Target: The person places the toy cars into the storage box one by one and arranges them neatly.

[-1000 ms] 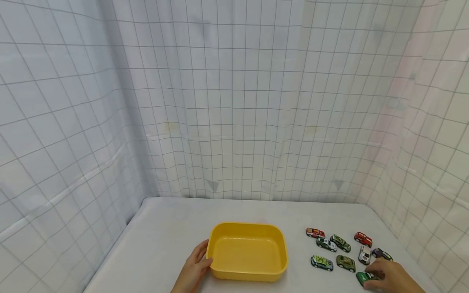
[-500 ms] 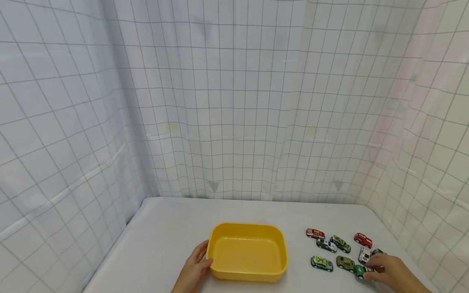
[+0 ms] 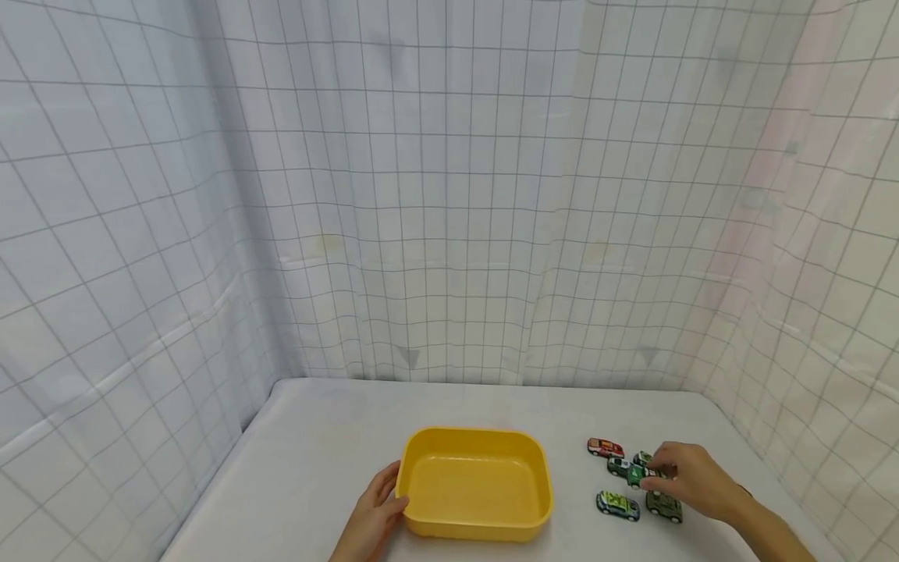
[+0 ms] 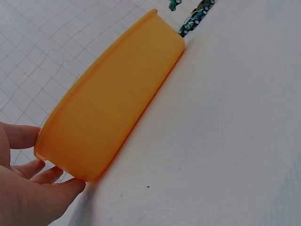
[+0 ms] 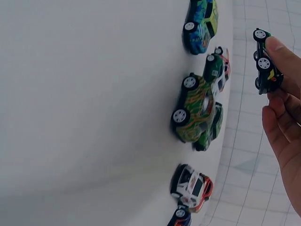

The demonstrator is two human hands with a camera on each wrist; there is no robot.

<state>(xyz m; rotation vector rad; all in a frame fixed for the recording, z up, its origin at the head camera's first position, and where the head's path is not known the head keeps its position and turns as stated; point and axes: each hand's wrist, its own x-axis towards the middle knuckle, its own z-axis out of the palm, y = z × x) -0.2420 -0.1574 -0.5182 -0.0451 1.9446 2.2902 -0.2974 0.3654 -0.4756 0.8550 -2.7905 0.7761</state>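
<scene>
My right hand (image 3: pixel 691 478) pinches a green toy car (image 3: pixel 637 474) between thumb and fingers, held up above the other cars. In the right wrist view the raised toy car (image 5: pixel 265 63) shows its wheels, well clear of the table. My left hand (image 3: pixel 372 511) holds the left end of an empty yellow plastic basin (image 3: pixel 477 531), thumb and fingers around its corner. From the left wrist, the fingers (image 4: pixel 49 175) touch the basin's end wall, near its rim. Near the right hand lie a blue-and-yellow-green toy car (image 3: pixel 618 506) and a camouflage toy car (image 3: pixel 663 507).
A red-and-orange toy car (image 3: pixel 605 447) and a dark green and white toy car (image 3: pixel 620 467) lie between basin and right hand. A white toy car (image 5: pixel 190 186) shows in the right wrist view. White grid-patterned curtains (image 3: pixel 449 234) surround the white table (image 3: pixel 316 437).
My right hand has lifted the green toy car off the table and carried it left and away from me, over the other cars. The left hand and basin have stayed put.
</scene>
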